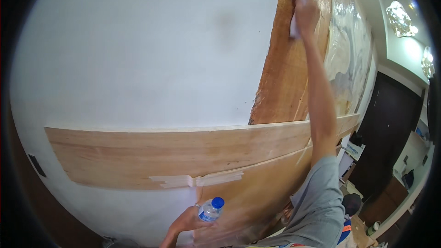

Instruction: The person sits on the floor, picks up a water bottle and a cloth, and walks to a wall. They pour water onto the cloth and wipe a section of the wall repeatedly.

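My right arm reaches high against a tall wooden slab [287,73] with a rough left edge and a glossy surface. My right hand [307,14] is closed on a white cloth [294,28], pressed to the upper part of the slab; both look slightly blurred. Low in front of the wall, my left hand [186,220] is wrapped around a clear plastic bottle [209,212] with a blue cap and a blue label. The bottle stands nearly upright, cap on. How much liquid it holds I cannot tell.
A horizontal wooden board [138,154] crosses the wall below the slab, with pale tape [183,181] on its lower edge. To the right hangs clear plastic sheeting [344,32]. A person in a dark cap [352,204] is low at the right, before a dark door [392,124].
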Demonstrator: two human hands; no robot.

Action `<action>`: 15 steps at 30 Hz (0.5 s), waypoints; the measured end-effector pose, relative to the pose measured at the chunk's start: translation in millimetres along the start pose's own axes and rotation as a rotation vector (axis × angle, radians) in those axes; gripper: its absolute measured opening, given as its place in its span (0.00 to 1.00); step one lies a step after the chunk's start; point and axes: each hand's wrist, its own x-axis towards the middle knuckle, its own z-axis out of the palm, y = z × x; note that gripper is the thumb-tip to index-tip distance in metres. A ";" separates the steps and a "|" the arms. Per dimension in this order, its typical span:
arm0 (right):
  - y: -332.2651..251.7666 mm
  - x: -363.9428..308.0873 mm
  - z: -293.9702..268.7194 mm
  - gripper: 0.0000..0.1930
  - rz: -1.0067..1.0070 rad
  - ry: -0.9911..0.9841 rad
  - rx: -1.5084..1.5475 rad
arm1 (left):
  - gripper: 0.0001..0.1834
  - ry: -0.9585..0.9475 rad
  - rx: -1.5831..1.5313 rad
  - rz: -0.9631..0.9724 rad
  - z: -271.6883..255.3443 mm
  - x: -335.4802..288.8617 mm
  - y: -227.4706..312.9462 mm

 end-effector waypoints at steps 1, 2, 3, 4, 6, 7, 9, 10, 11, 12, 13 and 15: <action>-23.1 -20.8 -8.0 0.13 0.014 -0.030 0.072 | 0.41 0.038 -0.005 0.003 -1.6 -2.8 -0.8; -59.0 -50.9 -18.6 0.13 0.036 -0.062 0.155 | 0.42 0.040 -0.011 -0.023 -2.3 -10.3 -5.0; -77.7 -65.8 -26.7 0.13 0.054 -0.093 0.222 | 0.42 0.029 -0.014 -0.042 -2.6 -16.7 -9.9; -72.5 -57.7 -27.3 0.13 0.041 -0.081 0.170 | 0.42 0.000 -0.017 -0.040 -2.4 -13.6 -13.5; -46.0 -22.6 -11.1 0.13 0.025 -0.033 0.074 | 0.44 -0.039 -0.024 -0.065 -1.5 -6.5 -6.8; -21.6 7.8 0.2 0.14 0.003 -0.001 0.079 | 0.46 -0.078 -0.028 -0.072 1.5 0.3 -4.9; -6.1 40.0 12.7 0.16 0.037 0.016 0.084 | 0.45 -0.122 -0.022 -0.116 4.4 5.0 -10.2; -12.8 51.4 12.9 0.16 0.076 0.001 0.070 | 0.45 -0.139 -0.024 -0.141 4.7 6.4 -12.4; -17.4 55.3 12.0 0.16 0.108 -0.021 0.051 | 0.44 -0.126 -0.027 -0.123 5.7 6.2 -14.8; -26.9 41.8 12.1 0.15 0.205 -0.111 0.073 | 0.43 -0.092 -0.034 -0.109 6.3 3.6 -16.9; -36.5 14.2 8.5 0.15 0.135 -0.081 0.122 | 0.42 -0.059 -0.041 -0.094 6.3 0.7 -17.9; -51.5 -32.3 -7.1 0.14 -0.022 -0.021 0.204 | 0.42 -0.055 -0.118 -0.114 7.4 -2.3 -18.9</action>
